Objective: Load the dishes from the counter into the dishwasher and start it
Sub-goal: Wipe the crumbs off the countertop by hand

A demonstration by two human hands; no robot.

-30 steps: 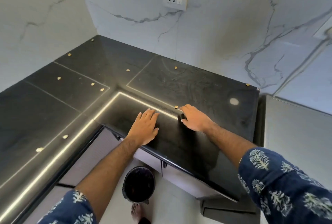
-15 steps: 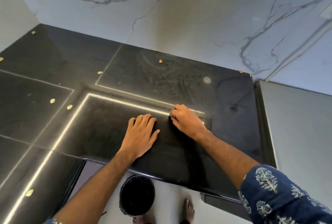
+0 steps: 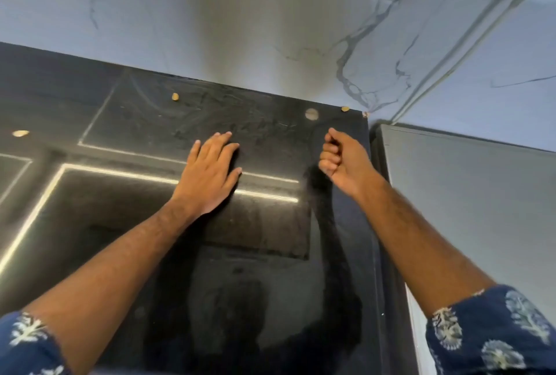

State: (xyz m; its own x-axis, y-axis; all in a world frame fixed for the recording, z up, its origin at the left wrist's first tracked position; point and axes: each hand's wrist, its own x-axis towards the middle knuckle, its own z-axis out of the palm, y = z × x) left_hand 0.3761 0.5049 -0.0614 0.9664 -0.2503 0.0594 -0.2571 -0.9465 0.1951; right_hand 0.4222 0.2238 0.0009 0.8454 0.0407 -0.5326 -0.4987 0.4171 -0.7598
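Observation:
No dishes and no dishwasher are in the head view. My left hand lies flat, palm down, on the glossy black counter, fingers straight and together. My right hand hovers near the counter's right edge with its fingers curled into a fist. Nothing shows inside it.
A white marble wall rises behind the counter. A grey panel stands just past the counter's right edge. Small yellow-brown bits lie scattered on the counter, and a pale round spot sits near the back. Bright strip-light reflections cross the surface.
The view has moved closer over the counter; the bin and floor have dropped out of sight. My right hand left the surface, moved right and curled up. My left hand stays flat.

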